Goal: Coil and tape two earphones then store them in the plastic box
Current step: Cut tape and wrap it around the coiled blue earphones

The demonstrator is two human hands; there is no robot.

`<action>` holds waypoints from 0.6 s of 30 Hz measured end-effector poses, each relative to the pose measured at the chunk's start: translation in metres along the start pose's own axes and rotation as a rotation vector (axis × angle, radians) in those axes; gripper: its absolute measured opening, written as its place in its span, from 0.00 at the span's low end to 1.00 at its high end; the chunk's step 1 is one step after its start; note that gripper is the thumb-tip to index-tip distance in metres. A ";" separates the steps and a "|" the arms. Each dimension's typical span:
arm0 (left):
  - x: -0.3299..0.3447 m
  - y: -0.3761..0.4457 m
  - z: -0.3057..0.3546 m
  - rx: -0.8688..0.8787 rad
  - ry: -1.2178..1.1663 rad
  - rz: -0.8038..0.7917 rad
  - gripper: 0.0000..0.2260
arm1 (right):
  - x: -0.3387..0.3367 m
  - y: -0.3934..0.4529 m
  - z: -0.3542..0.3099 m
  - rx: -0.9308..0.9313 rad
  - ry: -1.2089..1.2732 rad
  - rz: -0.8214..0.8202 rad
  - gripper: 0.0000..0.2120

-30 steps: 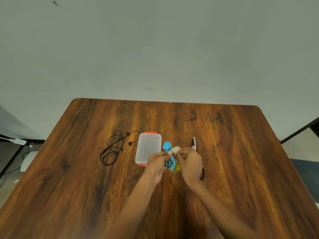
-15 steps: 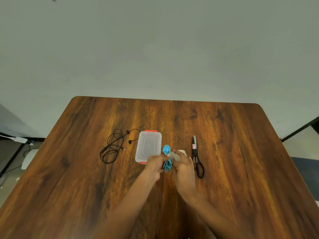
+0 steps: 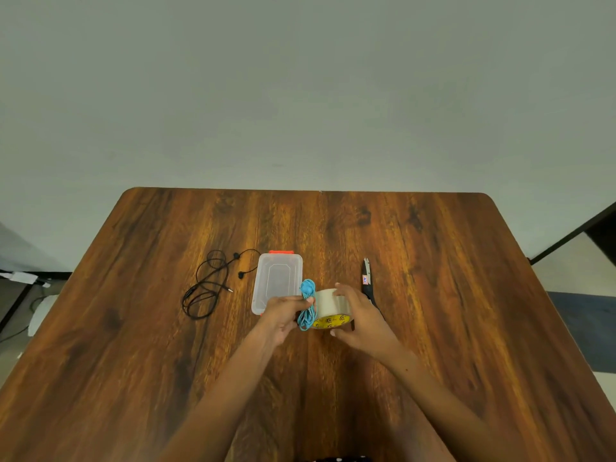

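On the left of the table [image 3: 433, 328] the black earphones [image 3: 208, 285] lie in a loose tangle, not yet coiled or taped. Beside them the plastic box [image 3: 278, 278] sits with its lid on; nothing seems to be inside, though the cloudy lid makes that hard to tell. The left hand [image 3: 283, 311] pinches the blue earphones [image 3: 307, 306], already bundled into a coil. The right hand [image 3: 361, 315] curls its fingers around the tape roll [image 3: 330, 306], touching the coil. Scissors [image 3: 368, 285] lie untouched at right. I judge the task under halfway: taping the first pair is just starting.
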State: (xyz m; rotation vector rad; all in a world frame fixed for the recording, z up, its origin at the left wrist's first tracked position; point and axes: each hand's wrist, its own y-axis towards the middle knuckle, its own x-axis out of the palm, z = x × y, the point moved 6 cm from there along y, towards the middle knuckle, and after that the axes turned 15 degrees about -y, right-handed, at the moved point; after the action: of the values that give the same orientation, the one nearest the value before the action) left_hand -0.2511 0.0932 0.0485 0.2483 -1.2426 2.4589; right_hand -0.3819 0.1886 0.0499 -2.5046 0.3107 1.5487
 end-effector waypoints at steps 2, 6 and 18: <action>-0.001 -0.001 0.001 -0.022 -0.013 -0.029 0.15 | -0.005 0.005 0.002 -0.044 -0.057 0.046 0.25; -0.002 -0.003 0.003 -0.046 -0.048 -0.069 0.15 | -0.013 0.008 0.001 -0.113 -0.090 0.112 0.22; -0.005 0.000 0.013 0.004 0.026 -0.085 0.15 | -0.012 0.005 -0.017 -0.214 -0.307 0.111 0.29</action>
State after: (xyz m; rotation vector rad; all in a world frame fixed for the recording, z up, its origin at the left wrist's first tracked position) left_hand -0.2467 0.0813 0.0550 0.2637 -1.1912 2.3857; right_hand -0.3742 0.1803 0.0682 -2.3796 0.2525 2.0780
